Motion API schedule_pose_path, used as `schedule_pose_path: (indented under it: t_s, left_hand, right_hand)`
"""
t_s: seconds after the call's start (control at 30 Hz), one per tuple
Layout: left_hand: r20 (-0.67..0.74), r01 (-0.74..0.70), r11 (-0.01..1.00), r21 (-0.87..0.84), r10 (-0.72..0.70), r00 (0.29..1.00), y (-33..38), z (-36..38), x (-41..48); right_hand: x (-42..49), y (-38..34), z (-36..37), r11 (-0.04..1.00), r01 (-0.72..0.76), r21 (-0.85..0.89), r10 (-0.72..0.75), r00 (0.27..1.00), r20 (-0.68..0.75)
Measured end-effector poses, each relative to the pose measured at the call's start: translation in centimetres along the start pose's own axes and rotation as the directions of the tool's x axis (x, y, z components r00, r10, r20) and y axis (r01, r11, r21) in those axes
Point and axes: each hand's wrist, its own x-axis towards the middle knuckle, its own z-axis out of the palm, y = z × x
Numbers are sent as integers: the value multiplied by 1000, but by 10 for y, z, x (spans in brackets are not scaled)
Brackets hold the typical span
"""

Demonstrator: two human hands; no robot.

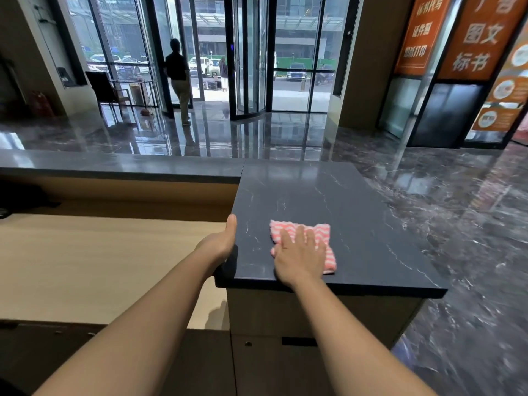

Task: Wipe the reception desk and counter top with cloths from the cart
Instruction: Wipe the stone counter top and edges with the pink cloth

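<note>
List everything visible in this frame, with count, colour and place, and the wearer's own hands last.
cloth: one, pink and white striped, flat on the counter top
counter top: one, dark veined stone, centre right
desk: one, light wood, lower left
chair: one, dark, by the left windows
person: one, dark top, at the glass doors
signs: several, orange, upper right
left hand: gripping the counter top's left edge
right hand: pressed flat on the cloth

i see a cloth [317, 238] striped pink and white on a dark grey counter top [357, 212] veined with thin white lines. the lower desk [85, 261] is pale wood grain; signs [483, 35] are orange with white characters.
</note>
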Motion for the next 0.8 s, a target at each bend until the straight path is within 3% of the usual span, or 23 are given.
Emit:
schedule_pose_path:
  t_s: [0.23,0.47,0.63,0.8]
  left_hand:
    - [-8,-33,998,-62,33,999,-6,-2,-7]
    - [16,18,998,-55,-17,1000,-3,-4,-13]
    - [-1,-8,999,-32,8,1000,-1,-1,-21]
    - [-25,1,998,-69,-2,1000,1,-1,-32]
  right_hand:
    - [-32,-79,12,956,286,-65,-280,956,87]
    - [-33,-34,7,841,540,-36,-536,841,71]
    - [-36,23,-10,876,482,20,-482,872,83]
    - [-24,92,-22,963,270,3,-270,961,65]
